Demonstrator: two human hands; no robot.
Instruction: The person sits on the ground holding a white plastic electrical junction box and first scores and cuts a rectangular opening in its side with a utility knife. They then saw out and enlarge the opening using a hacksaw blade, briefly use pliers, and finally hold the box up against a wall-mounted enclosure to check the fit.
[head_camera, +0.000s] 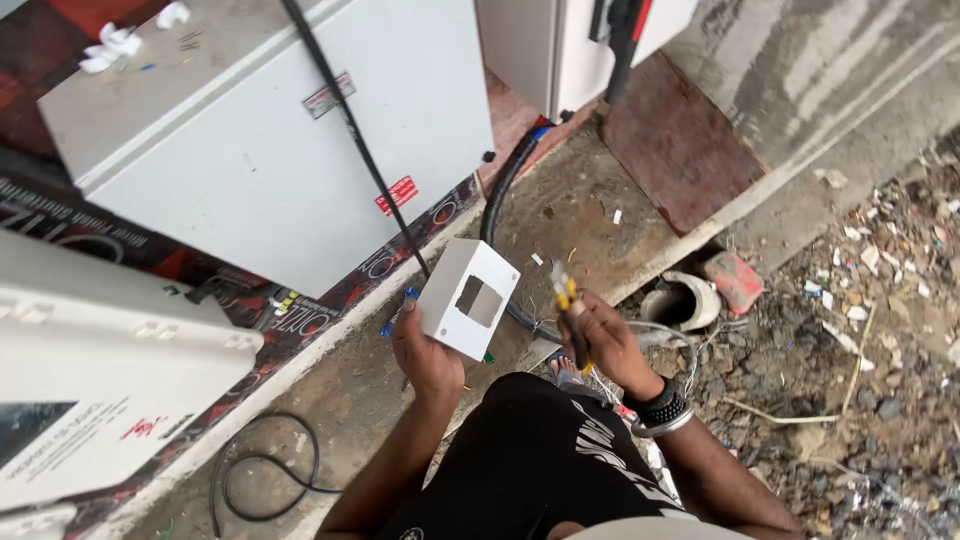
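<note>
Right now I see my left hand (428, 352) gripping a small white plastic box (468, 297) by its lower edge, fingers wrapped under it, the box tilted with its square cut-out facing up toward me. It sits in front of my knees, above the concrete ledge (560, 215). My right hand (606, 342) is closed around a pair of pliers (568, 305) with yellow on the handles, the nose pointing up and away, just beside the box but not touching it as far as I can tell. Dark bracelets (662, 408) ring that wrist. Behind the box a thick black cable (500, 195) curves along the ledge toward a large white cabinet (290, 140), and a thinner black cable (350, 130) runs down across the cabinet's front. Another white cabinet (100, 370) lies at the left edge. A loop of black wire (262, 478) rests on the concrete near my left arm. Rubble and a pipe mouth (685, 300) lie to the right; what fills the pipe is too small to make out
</note>
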